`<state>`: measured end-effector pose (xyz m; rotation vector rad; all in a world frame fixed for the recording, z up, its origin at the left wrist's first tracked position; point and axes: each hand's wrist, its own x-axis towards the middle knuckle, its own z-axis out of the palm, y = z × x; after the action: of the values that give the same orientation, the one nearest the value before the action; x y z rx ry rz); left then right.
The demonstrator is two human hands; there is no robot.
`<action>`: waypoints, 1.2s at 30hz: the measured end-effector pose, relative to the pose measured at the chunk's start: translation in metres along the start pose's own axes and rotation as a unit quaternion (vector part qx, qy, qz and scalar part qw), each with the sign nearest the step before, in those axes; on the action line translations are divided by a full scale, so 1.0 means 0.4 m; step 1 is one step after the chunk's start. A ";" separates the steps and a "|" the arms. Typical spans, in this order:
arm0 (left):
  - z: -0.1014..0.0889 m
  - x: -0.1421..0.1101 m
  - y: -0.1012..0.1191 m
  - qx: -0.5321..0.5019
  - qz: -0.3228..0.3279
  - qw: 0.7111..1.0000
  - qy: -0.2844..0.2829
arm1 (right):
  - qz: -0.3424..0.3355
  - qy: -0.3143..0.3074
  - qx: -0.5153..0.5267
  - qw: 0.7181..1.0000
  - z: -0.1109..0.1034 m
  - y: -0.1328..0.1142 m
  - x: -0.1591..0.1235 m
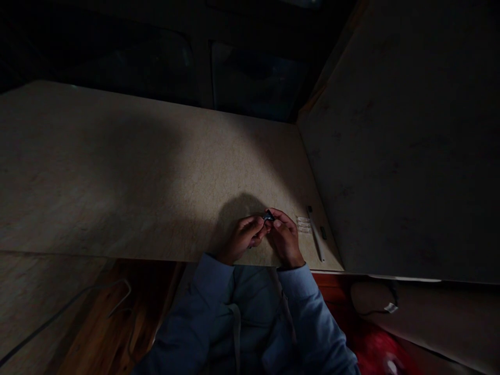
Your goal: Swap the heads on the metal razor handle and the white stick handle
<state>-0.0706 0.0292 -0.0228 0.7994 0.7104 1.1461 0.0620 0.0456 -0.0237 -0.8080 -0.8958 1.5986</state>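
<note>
Close to the front edge of the tabletop, both hands meet over a small dark, shiny piece (pixel 269 215), too dim to name. My right hand (pixel 285 234) pinches it between thumb and fingers. The thumb and curled fingers of my left hand (pixel 244 237) close on its left side. Much of the piece is hidden by the fingers. Just right of my right hand lies a clear ridged plastic strip (pixel 303 225). Beside that is a slim white pen-like stick (pixel 316 237) with a dark tip, and a small dark block (pixel 323 233).
The pale speckled tabletop (pixel 203 172) stretches left and back, partly in shadow. A tall panel (pixel 398 156) rises along its right side. Dark windows (pixel 258 78) stand behind. A cable (pixel 78 297) hangs at lower left, and something red (pixel 378 349) is at lower right.
</note>
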 end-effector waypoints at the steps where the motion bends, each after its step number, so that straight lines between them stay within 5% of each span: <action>1: 0.000 0.000 0.000 0.005 0.001 1.000 0.005 | -0.001 0.002 -0.006 1.000 0.001 0.001 0.001; 25: -0.001 0.003 -0.005 0.016 -0.001 1.000 0.013 | -0.056 0.081 -0.058 0.993 0.000 0.016 0.005; 36: -0.003 0.001 -0.001 -0.025 -0.019 1.000 -0.004 | -0.009 0.023 -0.002 1.000 -0.004 0.014 0.011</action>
<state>-0.0711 0.0296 -0.0239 0.7455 0.6846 1.1219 0.0600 0.0493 -0.0295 -0.8347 -0.8721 1.5577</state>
